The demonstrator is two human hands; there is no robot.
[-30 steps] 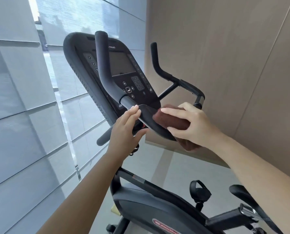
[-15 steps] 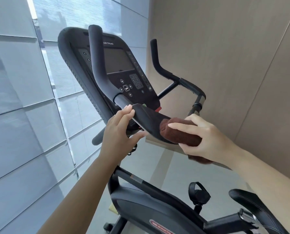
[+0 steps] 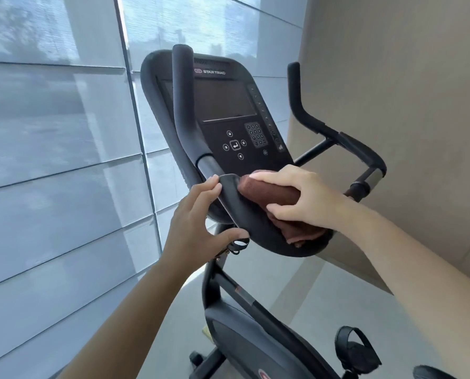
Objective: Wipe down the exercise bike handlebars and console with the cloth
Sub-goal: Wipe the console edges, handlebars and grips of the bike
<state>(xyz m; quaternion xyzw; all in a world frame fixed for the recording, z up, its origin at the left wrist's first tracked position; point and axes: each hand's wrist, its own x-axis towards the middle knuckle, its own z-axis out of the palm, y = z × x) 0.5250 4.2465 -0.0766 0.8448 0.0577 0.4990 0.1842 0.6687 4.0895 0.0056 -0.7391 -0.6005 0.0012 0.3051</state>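
Observation:
A black exercise bike console with a dark screen and a keypad faces me. The left handlebar rises in front of it and widens below into a flat black pad. My right hand is shut on a folded brown cloth and presses it onto that pad's top. My left hand holds the pad's left edge, fingers on top and thumb underneath. The right handlebar stands free behind my right hand.
A window wall with grey blinds fills the left. A beige panelled wall lies close on the right. Below are the bike's frame and housing and a pedal with a strap over a pale floor.
My right hand has slid the cloth up the pad, from its lower end towards the console. My left hand keeps its hold on the pad's edge. The view has shifted left.

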